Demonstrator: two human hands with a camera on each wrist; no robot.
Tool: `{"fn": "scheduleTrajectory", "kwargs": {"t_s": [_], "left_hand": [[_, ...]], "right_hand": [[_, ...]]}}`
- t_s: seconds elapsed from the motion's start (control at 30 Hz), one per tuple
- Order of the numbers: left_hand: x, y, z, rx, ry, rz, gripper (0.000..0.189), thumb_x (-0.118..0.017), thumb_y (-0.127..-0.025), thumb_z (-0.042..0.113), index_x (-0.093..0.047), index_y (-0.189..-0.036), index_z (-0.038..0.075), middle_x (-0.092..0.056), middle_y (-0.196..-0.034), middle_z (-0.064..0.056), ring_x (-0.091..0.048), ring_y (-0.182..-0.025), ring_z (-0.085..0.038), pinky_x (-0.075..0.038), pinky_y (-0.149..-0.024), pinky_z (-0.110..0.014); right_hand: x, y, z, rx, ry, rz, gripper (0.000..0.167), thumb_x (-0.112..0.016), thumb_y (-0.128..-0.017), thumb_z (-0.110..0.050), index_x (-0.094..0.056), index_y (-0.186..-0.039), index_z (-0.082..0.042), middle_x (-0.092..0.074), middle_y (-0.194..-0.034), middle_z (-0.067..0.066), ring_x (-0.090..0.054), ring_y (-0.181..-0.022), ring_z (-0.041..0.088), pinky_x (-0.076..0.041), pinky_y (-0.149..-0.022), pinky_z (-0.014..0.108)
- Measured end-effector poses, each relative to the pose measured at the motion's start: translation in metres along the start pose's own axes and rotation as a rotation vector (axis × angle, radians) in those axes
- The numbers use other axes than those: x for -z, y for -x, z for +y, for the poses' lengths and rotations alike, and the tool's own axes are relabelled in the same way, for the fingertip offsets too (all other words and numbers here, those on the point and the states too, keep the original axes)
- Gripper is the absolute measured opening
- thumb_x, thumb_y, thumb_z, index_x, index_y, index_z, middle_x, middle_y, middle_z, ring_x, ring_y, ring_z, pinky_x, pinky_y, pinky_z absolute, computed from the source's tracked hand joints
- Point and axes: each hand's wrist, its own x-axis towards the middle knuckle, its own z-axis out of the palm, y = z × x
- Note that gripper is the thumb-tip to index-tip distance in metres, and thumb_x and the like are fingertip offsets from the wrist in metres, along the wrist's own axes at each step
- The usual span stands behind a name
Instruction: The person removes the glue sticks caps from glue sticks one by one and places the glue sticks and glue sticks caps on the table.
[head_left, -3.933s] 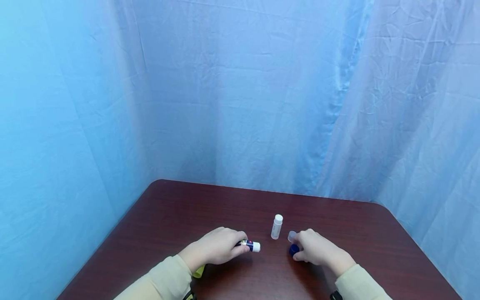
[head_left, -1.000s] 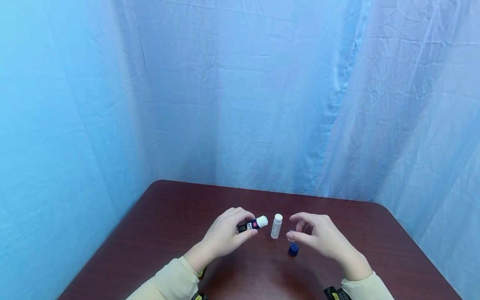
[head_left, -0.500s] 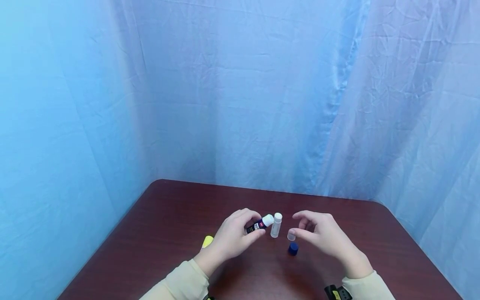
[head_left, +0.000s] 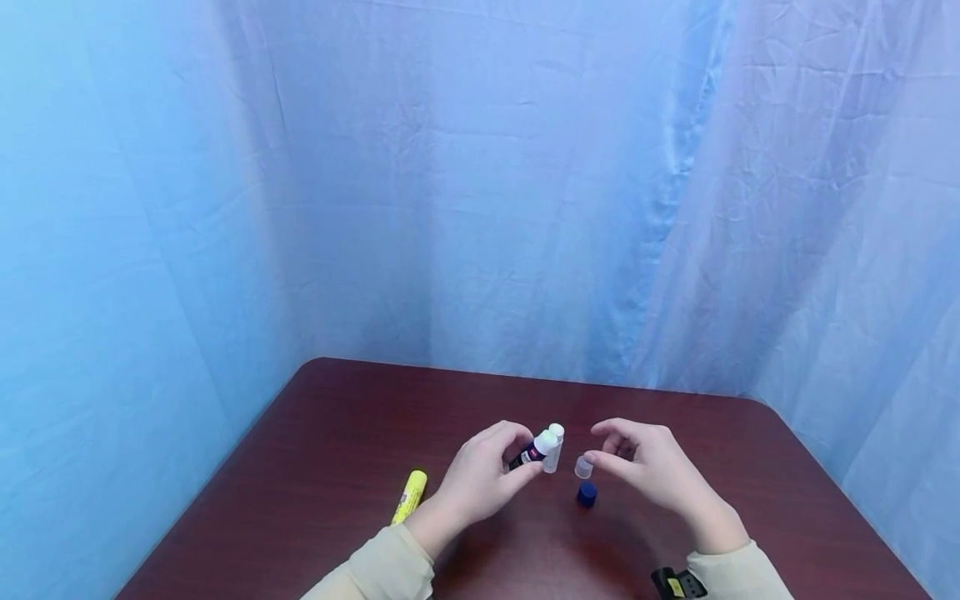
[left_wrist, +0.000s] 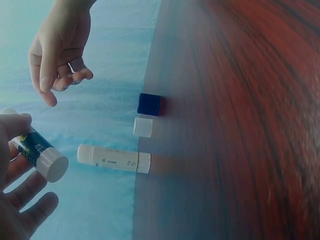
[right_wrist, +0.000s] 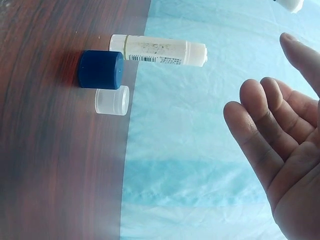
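My left hand (head_left: 480,479) grips a dark blue glue stick (head_left: 531,452) between fingers and thumb, above the table. Its white end points up and to the right. Just behind it a white glue stick (left_wrist: 112,158) stands upright, partly covered in the head view. To the right stand a translucent cap (right_wrist: 112,101) and a dark blue cap (head_left: 587,495), the blue one nearer me. My right hand (head_left: 648,467) hovers beside the caps, fingers loosely bent and thumb apart, holding nothing. In the right wrist view its fingertips are clear of both caps.
A yellow glue stick (head_left: 409,497) appears to lie left of my left wrist, its near end hidden by the forearm. The dark red wooden table (head_left: 345,417) has light blue curtains (head_left: 480,208) behind it and at both sides.
My left hand has lifted the dark blue glue stick and carried it right, towards the white one. My right hand has drawn up and back from the caps. More of the yellow stick shows.
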Motion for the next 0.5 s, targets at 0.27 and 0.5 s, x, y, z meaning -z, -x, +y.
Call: {"fn": "scheduleTrajectory", "kwargs": {"t_s": [0.27, 0.5], "left_hand": [[-0.008, 0.0, 0.001, 0.001, -0.011, 0.006, 0.029, -0.08, -0.091, 0.03, -0.064, -0.113, 0.02, -0.059, -0.094, 0.011, -0.058, -0.078, -0.011, -0.046, -0.067, -0.02], [-0.013, -0.001, 0.0, 0.056, 0.003, -0.029, 0.028, -0.079, -0.091, 0.033, -0.063, -0.112, 0.022, -0.059, -0.09, 0.008, -0.055, -0.075, -0.009, -0.045, -0.063, -0.02]], "right_hand": [[-0.002, 0.002, 0.002, -0.036, -0.012, -0.007, 0.029, -0.081, -0.089, -0.034, -0.071, -0.111, -0.018, -0.063, -0.074, -0.014, -0.059, -0.063, 0.006, -0.05, -0.059, 0.027], [-0.005, 0.004, 0.007, -0.082, -0.023, -0.043, 0.032, -0.08, -0.089, -0.036, -0.071, -0.111, -0.015, -0.063, -0.075, -0.013, -0.059, -0.064, 0.006, -0.049, -0.059, 0.026]]}}
